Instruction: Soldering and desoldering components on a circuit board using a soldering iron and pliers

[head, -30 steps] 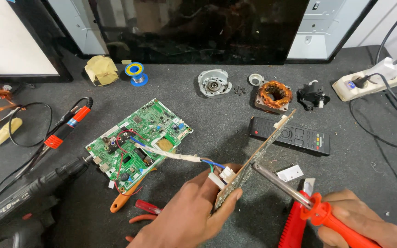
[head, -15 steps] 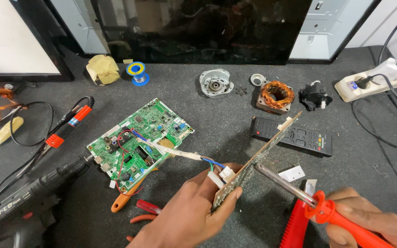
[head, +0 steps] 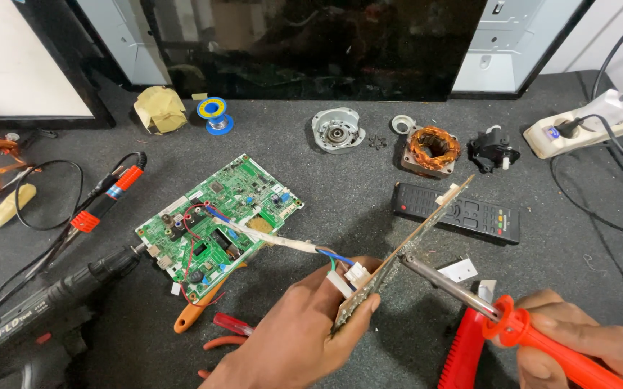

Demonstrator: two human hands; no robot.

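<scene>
Since the earlier frame, little had moved: the soldering iron [head: 462, 292] stayed with its tip against the small circuit board [head: 398, 259], both barely shifted. On the dark counter [head: 326, 180], a cordless drill [head: 45, 317] lay far left, then a green circuit board [head: 218, 223]. The left hand [head: 304, 338] had its grip closed on the small board's lower edge, holding it tilted on edge. The right hand [head: 578, 346] was wrapped shut around the iron's orange handle. A remote control [head: 462, 212] lay just behind.

Both hands were bare: the left hand [head: 293, 338] and right hand [head: 578, 346] wore no gloves, rings or sleeves.
</scene>
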